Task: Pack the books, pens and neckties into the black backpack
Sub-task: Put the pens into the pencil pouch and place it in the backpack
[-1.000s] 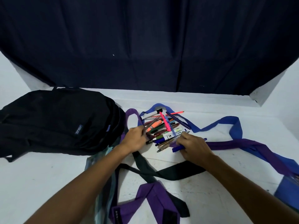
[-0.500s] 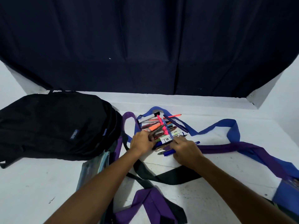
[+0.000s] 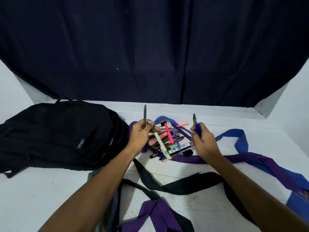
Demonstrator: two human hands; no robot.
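Matt black cloth backpack (image 3: 55, 134), glossy plastic pens (image 3: 168, 139), smooth cloth neckties (image 3: 250, 158), scuffed white table (image 3: 33, 198).

I see a dark navy curtain (image 3: 150, 47) hanging across the back, filling most of my view, with vertical folds and a small pale speck on it. A white wall (image 3: 11, 87) shows at the left edge and another at the right. Below the curtain lies a white table (image 3: 41, 195), its surface scuffed with faint marks toward me. The light is even and cool.
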